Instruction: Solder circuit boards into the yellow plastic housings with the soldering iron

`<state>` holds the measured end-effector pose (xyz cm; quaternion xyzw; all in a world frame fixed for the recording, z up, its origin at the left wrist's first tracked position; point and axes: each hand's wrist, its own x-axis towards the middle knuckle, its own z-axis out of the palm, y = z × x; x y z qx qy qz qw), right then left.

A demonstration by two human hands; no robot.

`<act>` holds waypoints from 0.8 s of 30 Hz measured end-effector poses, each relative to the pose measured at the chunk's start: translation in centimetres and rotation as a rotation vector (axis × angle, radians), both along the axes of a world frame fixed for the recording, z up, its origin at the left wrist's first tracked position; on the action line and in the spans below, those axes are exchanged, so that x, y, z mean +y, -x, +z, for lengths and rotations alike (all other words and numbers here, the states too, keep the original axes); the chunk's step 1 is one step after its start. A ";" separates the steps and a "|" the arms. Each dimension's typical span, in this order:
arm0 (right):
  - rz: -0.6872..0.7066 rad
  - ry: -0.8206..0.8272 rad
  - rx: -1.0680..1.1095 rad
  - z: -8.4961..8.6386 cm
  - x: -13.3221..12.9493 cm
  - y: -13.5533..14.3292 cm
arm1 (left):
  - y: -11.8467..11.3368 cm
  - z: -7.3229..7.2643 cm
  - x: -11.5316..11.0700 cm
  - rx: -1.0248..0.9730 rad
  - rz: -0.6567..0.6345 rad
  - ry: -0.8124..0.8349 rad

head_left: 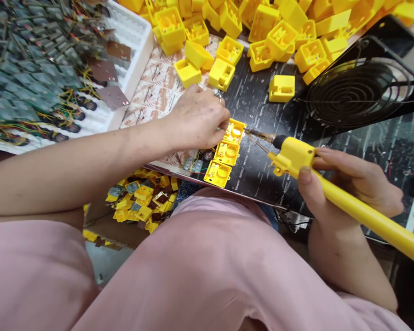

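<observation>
Three yellow housings (227, 153) lined toward bench edge (251, 196); fan (348, 94) well apart.

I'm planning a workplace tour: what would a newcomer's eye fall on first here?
Probably the heap of yellow housings across the top of the view. Next, the yellow soldering iron in the right hand, its tip near three lined-up yellow parts. Circuit boards crowd a white tray at upper left.
</observation>
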<state>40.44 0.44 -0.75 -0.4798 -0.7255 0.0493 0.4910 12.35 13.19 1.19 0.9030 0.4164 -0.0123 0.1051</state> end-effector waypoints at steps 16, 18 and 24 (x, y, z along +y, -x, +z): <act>-0.113 -0.084 -0.011 -0.9 -0.9 -0.4 | 0.5 0.7 0.7 -0.023 0.009 0.011; -0.133 -0.108 -0.002 -1.1 -0.9 -0.9 | 0.4 1.6 0.7 -0.038 -0.024 0.023; -0.252 -0.069 0.071 -1.1 -1.7 -1.5 | -2.3 1.0 -2.1 0.130 -0.387 0.133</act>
